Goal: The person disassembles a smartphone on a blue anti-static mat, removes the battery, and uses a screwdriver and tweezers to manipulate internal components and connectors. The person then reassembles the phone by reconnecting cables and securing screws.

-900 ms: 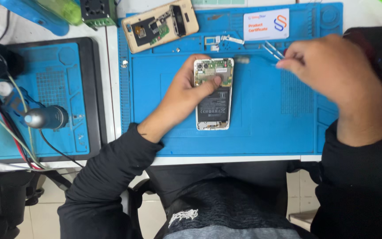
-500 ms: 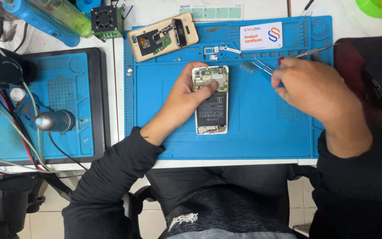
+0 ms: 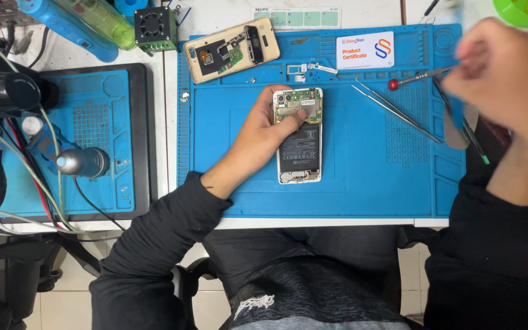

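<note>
Phone [image 3: 299, 135] lies opened, back cover [image 3: 230, 50] off; left hand [image 3: 263, 131] pins it, right hand [image 3: 502, 73] blurred, grip unclear.

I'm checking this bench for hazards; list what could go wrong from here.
1. The left hand presses on the opened phone with a thumb on its bare circuit board; that might smudge or strain the parts.
2. Tiny loose parts lie unboxed on the blue mat and could scatter.
3. The right hand is blurred near the tweezers and could knock them.
</note>
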